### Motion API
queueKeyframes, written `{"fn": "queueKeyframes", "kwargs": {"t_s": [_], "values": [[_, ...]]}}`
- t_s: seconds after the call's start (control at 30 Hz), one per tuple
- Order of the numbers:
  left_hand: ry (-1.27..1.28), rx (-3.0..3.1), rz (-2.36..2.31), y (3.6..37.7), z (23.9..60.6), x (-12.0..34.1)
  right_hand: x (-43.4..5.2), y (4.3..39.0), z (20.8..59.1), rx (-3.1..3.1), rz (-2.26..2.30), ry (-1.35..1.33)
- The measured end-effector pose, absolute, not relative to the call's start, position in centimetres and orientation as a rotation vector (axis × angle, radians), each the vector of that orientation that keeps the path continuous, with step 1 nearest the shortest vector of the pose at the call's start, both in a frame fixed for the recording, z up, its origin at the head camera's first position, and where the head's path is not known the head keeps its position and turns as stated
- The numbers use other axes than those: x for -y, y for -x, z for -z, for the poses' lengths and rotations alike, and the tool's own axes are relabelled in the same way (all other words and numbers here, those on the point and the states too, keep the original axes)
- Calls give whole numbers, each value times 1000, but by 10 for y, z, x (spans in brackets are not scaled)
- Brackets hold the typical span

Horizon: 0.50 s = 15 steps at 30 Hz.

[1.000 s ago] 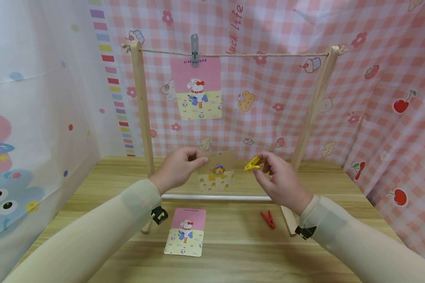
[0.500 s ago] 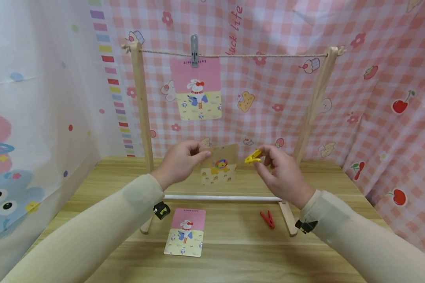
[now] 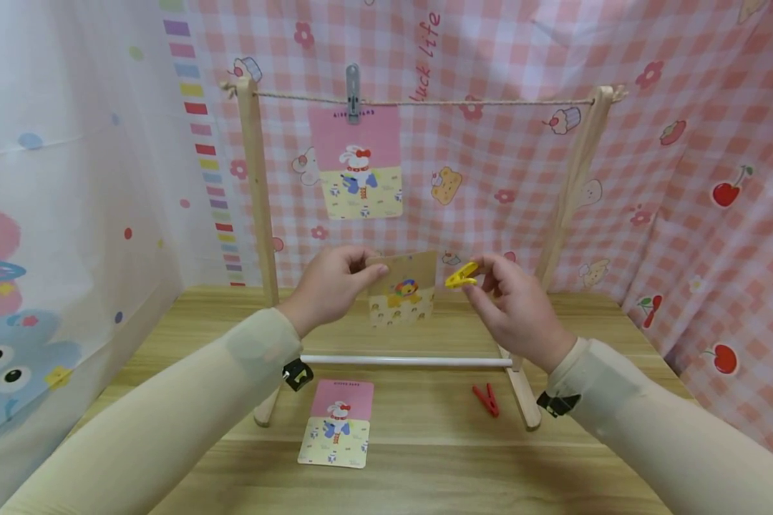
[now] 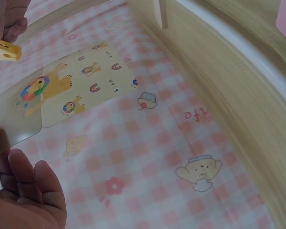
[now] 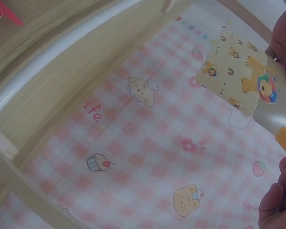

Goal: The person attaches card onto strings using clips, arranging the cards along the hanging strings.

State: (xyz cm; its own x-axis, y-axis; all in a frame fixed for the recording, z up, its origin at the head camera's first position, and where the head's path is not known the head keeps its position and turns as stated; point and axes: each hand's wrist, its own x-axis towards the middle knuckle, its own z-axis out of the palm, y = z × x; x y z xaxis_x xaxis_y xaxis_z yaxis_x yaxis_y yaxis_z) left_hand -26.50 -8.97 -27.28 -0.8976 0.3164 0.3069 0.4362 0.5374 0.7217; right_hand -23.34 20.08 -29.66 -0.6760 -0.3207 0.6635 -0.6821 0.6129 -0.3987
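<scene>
Left hand (image 3: 331, 286) pinching a lion card (image 3: 404, 290) by its corner, right hand (image 3: 512, 304) pinching a yellow peg (image 3: 462, 275) just beside the card's top edge, above the bench (image 3: 425, 458)

So there's a wooden rack (image 3: 253, 214) standing on the table (image 3: 425, 458), with a string (image 3: 425, 101) across the top and a card (image 3: 358, 162) pegged to it near the left post. In front of the rack, the left hand (image 3: 328, 286) holds a lion card (image 3: 404, 288), and the right hand (image 3: 512, 304) holds a clip (image 3: 462, 275) just right of it. On the table below, another card (image 3: 336, 423) lies left, a second clip (image 3: 487, 399) right.
</scene>
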Motion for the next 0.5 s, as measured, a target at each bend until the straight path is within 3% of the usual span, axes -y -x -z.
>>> {"fn": "queueKeyframes", "kwargs": {"t_s": [0.5], "values": [[671, 2592, 1300, 267, 264, 85, -202, 235, 288, 2235, -894, -804]]}}
